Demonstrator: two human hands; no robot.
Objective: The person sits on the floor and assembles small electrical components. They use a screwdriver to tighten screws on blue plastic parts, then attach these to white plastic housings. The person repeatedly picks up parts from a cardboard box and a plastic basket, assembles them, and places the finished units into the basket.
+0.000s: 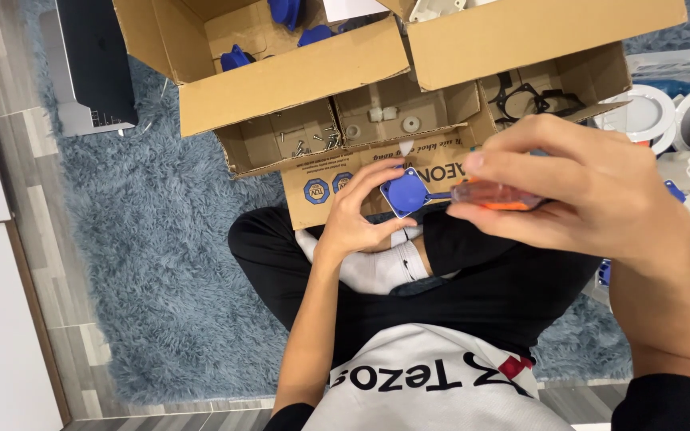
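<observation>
A: Biggest first: grey shaggy rug point(161, 231) covered the floor, person sat cross-legged on it. Two open cardboard boxes point(297, 72) stood ahead, one compartment with loose screws point(313, 142), one with white round fittings point(393, 118), one with black gaskets point(533, 97)

B: Hands?

A: Left hand point(361, 215) was half curled, fingertips pinching the small blue square cover point(406, 193) over the lap, just in front of the box flap. Right hand point(576, 191) was wrapped shut round the orange-handled screwdriver point(497, 195), its shaft reaching the cover's edge

B: Risks?

A: Judged, not seen: cover was only held by fingertips in mid-air, so a hard push could have made the tip slip off toward the left fingers. A screw dropped there would likely have vanished in the rug pile. Whether a screw sat on the tip, couldn't tell

B: Right side clutter?

A: White round lamp housings point(648, 112) near the elbow, a wide arm swing could have knocked them
</observation>
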